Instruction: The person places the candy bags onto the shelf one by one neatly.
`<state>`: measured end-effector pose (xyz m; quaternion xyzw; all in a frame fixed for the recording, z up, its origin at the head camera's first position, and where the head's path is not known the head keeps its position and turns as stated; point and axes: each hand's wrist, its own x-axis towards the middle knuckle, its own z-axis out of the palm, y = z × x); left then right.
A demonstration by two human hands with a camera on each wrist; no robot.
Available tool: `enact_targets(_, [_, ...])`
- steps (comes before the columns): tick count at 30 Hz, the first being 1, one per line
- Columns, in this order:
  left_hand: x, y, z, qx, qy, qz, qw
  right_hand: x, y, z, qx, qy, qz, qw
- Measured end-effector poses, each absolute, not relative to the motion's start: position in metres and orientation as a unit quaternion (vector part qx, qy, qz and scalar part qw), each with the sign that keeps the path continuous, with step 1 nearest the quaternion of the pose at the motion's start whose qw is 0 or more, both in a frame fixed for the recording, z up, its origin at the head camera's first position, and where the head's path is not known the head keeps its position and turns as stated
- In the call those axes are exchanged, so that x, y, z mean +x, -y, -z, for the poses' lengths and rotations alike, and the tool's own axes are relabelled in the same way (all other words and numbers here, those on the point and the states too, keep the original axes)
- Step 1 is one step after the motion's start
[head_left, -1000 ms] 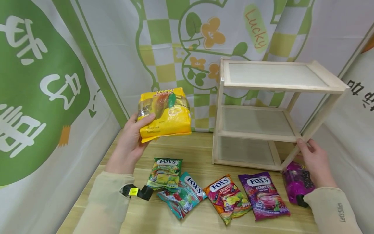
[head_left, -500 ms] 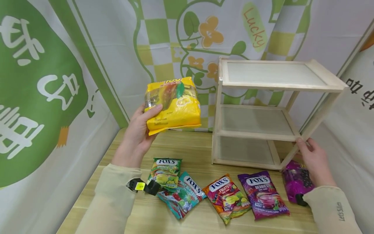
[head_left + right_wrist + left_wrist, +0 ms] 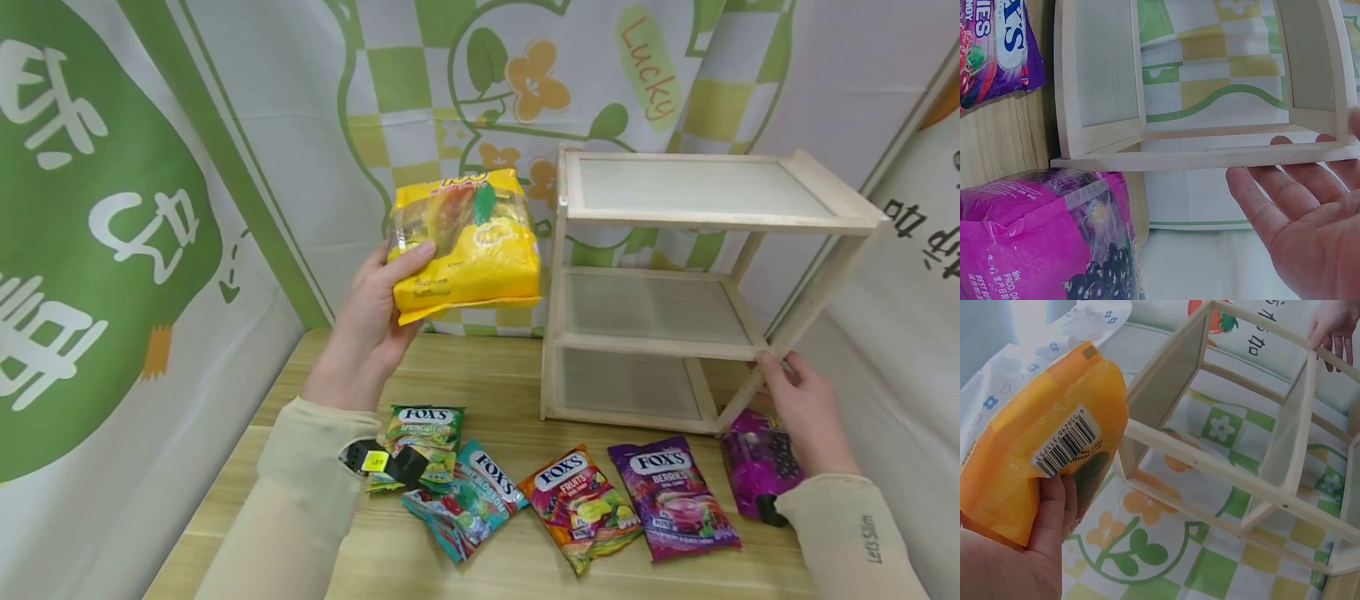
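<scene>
My left hand [image 3: 367,325] holds up a yellow candy bag [image 3: 472,267] above the table, left of the shelf rack, with the thumb across its front. In the left wrist view, the side of the bag [image 3: 1004,506] bearing a barcode faces the camera. A three-tier wooden shelf rack [image 3: 660,348] with pale panels stands at the back right. At its front right post [image 3: 1197,159], my right hand [image 3: 810,417] grips at middle-shelf height, thumb on one side and fingers reaching behind. Below that hand lies a magenta candy bag [image 3: 757,467] with dark berries, partly hidden by the wrist.
Along the wooden table [image 3: 247,517] lie a green candy bag [image 3: 431,433], a teal one [image 3: 468,504], an orange one [image 3: 581,508] and a purple one [image 3: 675,500]. The left wrist camera overlaps the green bag. Printed curtains [image 3: 405,79] surround the table.
My left hand has moved up and to the right with the yellow candy bag, closer to the shelf rack. The right hand has stayed on the post.
</scene>
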<state>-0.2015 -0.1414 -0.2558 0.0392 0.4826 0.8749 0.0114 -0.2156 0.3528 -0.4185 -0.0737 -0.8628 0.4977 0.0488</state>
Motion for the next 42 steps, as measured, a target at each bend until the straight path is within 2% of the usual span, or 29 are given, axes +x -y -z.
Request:
enact_targets(21, [-0.212, 0.101, 0.219, 0.064, -0.473, -0.879, -0.006, -0.215, -0.353, 0.418, -0.068, 0.869, -0.486, 0.058])
enact_targets(42, [-0.227, 0.055, 0.210, 0.092, -0.456, -0.884, 0.039, -0.217, -0.356, 0.423, -0.063, 0.869, -0.487, 0.069])
